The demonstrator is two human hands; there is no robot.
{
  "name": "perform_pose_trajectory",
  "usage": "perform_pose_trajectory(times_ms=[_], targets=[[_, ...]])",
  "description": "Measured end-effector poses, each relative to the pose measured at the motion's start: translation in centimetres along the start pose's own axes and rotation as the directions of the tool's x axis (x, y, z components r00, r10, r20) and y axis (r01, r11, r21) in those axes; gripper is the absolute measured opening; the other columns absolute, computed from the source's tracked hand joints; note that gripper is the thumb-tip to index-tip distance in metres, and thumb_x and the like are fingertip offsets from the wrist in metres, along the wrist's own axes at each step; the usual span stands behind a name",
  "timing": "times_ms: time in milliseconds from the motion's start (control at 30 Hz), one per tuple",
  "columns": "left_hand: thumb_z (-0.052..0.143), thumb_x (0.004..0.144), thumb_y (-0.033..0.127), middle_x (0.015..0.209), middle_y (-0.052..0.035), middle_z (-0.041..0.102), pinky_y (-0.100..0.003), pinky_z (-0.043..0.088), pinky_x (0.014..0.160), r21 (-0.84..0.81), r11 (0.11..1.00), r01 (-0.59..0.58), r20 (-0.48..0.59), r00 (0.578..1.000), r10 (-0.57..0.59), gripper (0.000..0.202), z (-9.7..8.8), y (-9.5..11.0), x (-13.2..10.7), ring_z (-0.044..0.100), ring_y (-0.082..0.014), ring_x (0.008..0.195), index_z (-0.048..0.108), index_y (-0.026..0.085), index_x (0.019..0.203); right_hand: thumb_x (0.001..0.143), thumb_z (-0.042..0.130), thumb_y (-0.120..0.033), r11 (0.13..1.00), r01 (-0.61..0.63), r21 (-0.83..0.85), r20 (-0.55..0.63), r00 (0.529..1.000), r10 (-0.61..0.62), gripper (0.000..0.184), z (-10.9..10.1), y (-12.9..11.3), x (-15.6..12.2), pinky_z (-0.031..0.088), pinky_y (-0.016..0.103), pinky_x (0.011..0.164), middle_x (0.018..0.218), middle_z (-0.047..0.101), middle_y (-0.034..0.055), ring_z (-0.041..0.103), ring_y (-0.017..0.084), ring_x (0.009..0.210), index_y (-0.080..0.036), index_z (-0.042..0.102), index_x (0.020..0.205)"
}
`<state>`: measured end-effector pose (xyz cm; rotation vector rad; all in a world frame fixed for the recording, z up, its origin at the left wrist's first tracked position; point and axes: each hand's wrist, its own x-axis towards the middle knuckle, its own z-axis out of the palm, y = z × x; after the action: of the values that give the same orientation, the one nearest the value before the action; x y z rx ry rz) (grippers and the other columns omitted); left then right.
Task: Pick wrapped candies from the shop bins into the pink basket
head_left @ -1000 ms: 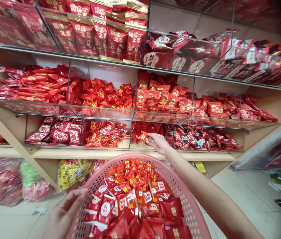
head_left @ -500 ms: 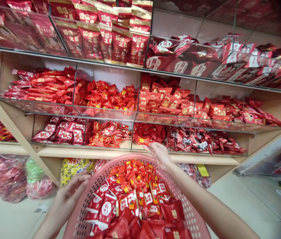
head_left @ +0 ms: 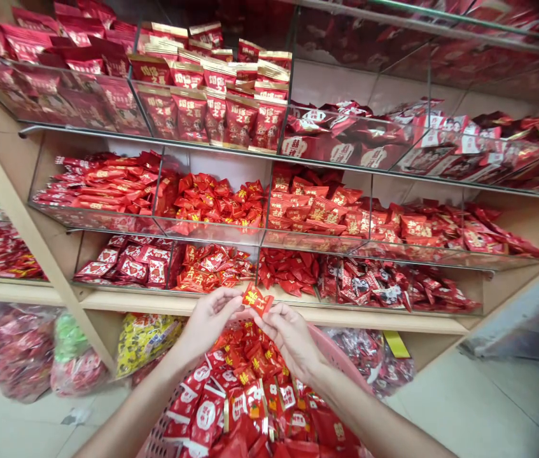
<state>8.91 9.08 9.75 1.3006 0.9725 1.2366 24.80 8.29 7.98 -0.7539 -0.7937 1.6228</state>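
Observation:
A small red wrapped candy with yellow lettering is stretched between my two hands, above the far rim of a pink basket. My left hand pinches its left end between thumb and finger. On its right end, my right hand has a similar pinch. Below the hands, the basket holds many red packets: small candies with yellow print, white-marked packets on the left, and plain darker red ones toward the front right. My forearms hide parts of the basket's sides.
Shelves with clear dividers stand ahead, full of red wrapped sweets. The wooden shelf edge runs just beyond the basket. Bagged goods lie underneath: a yellow bag, a green-topped bag and a dark red bag. Pale floor tiles show at right.
My right hand has drawn the candy from the lowest shelf back over the basket. My left hand has left the basket's left rim and taken the candy's other end. The view has tilted up slightly.

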Motion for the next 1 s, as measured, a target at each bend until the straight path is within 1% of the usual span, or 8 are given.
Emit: perform_pose_trajectory(times_ms=[167,367,467,600,667,800,900,1000], targets=[[0.061,0.072,0.04,0.068,-0.0011,0.062,-0.03,0.05,0.071,0.008,1.0,0.01,0.001,1.0,-0.01,0.026,0.3,-0.1,0.2,0.062,-0.0144,0.067,0.055,0.014,0.075,0.053,0.079,-0.023,0.999,-0.038,-0.038,0.01,0.999,0.038,0.03,0.5,0.1,-0.6,0.044,0.032,0.092,0.067,0.061,-0.0028,0.063,0.018,0.091,-0.017,0.05,0.058],[0.06,0.072,0.04,0.061,0.0015,0.059,-0.022,0.045,0.058,0.085,0.996,0.015,-0.005,1.0,-0.014,0.026,-0.2,-1.4,-0.2,0.056,-0.0101,0.058,0.056,0.014,0.072,0.054,0.079,-0.031,0.943,-0.186,-0.277,0.063,0.975,0.211,0.029,-0.3,0.9,-1.5,0.046,0.034,0.086,0.075,0.064,0.0006,0.064,0.019,0.086,-0.016,0.057,0.066],[0.057,0.074,0.04,0.059,0.0016,0.058,-0.021,0.042,0.055,0.168,0.986,0.003,-0.025,1.0,0.001,0.026,-2.1,-1.8,0.1,0.054,-0.0099,0.055,0.055,0.014,0.073,0.057,0.077,-0.034,0.898,-0.203,-0.389,0.088,0.963,0.256,0.03,-1.0,0.8,-2.1,0.046,0.033,0.085,0.081,0.065,0.0029,0.064,0.019,0.087,-0.016,0.06,0.073],[0.05,0.078,0.041,0.053,0.0018,0.056,-0.02,0.037,0.05,0.413,0.909,-0.049,-0.137,0.984,0.115,0.026,-6.4,-1.1,1.7,0.052,-0.0107,0.049,0.052,0.016,0.073,0.063,0.072,-0.04,0.884,-0.168,-0.437,0.094,0.968,0.231,0.029,-2.4,-0.3,-2.6,0.046,0.034,0.086,0.087,0.065,0.0053,0.063,0.02,0.09,-0.017,0.062,0.077],[0.043,0.082,0.039,0.051,0.0027,0.054,-0.021,0.036,0.049,0.607,0.791,-0.079,-0.163,0.962,0.221,0.024,-8.5,-0.3,2.7,0.052,-0.0117,0.048,0.052,0.017,0.077,0.065,0.071,-0.043,0.884,-0.153,-0.442,0.084,0.974,0.21,0.029,-3.4,-0.8,-2.6,0.047,0.033,0.086,0.088,0.065,0.0052,0.063,0.019,0.089,-0.018,0.062,0.077],[0.031,0.087,0.028,0.066,-0.0032,0.058,-0.023,0.038,0.061,0.949,0.309,-0.061,-0.064,0.924,0.377,0.026,-11.3,1.0,4.6,0.057,-0.0143,0.061,0.054,0.017,0.082,0.067,0.069,-0.042,0.886,-0.126,-0.445,0.052,0.985,0.166,0.028,-5.2,-1.3,-2.2,0.048,0.031,0.081,0.09,0.064,0.0055,0.063,0.018,0.086,-0.018,0.062,0.078],[0.03,0.086,0.02,0.083,-0.0088,0.058,-0.025,0.038,0.059,0.998,-0.049,0.029,-0.012,0.95,0.313,0.026,-11.9,1.3,5.6,0.059,-0.0171,0.069,0.055,0.015,0.085,0.068,0.069,-0.041,0.885,-0.122,-0.449,0.028,0.988,0.151,0.027,-6.1,-1.7,-2.0,0.049,0.029,0.077,0.087,0.064,0.0048,0.064,0.017,0.082,-0.017,0.061,0.079],[0.03,0.083,0.012,0.09,-0.0115,0.055,-0.026,0.037,0.053,0.949,-0.309,0.052,0.017,0.976,0.218,0.027,-11.7,1.2,6.1,0.06,-0.021,0.072,0.057,0.014,0.087,0.066,0.07,-0.04,0.882,-0.128,-0.454,-0.003,0.99,0.142,0.028,-6.5,-2.1,-2.0,0.05,0.028,0.075,0.084,0.064,0.0042,0.064,0.016,0.079,-0.017,0.061,0.078]])
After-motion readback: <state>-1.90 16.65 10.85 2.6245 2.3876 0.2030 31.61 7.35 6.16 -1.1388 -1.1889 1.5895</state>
